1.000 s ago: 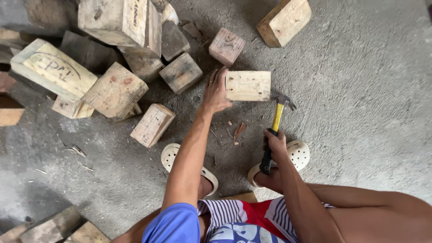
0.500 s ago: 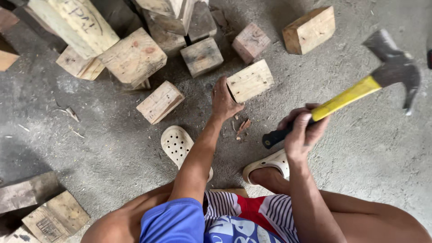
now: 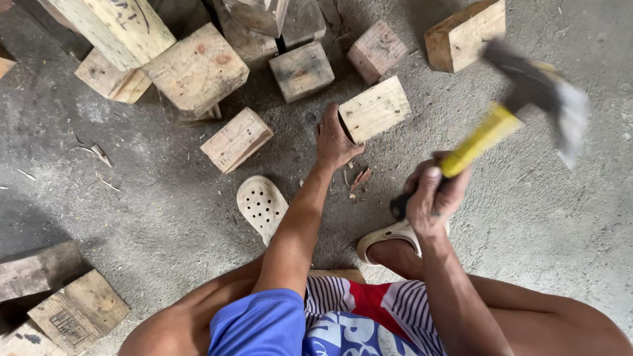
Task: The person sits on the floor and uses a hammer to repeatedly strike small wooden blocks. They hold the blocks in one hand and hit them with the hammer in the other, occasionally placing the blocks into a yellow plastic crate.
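My left hand (image 3: 334, 140) grips the near-left end of a pale wooden block (image 3: 377, 107) that lies on the concrete floor. A claw hammer (image 3: 508, 112) with a yellow-and-black handle is raised in the air to the right of the block, and my right hand (image 3: 432, 198) is closed around its handle. The hammer head is blurred with motion. Small wood chips (image 3: 359, 178) lie on the floor just in front of the block.
Several more wooden blocks (image 3: 198, 69) are heaped along the far side, one (image 3: 236, 138) lying apart at left and another (image 3: 463, 36) at far right. Weathered boards (image 3: 59, 296) lie at the near left. My feet wear perforated cream sandals (image 3: 262, 206).
The hammer went from resting low beside the block to raised high on the right, and now swings, blurred. My left hand has kept its hold on the block.
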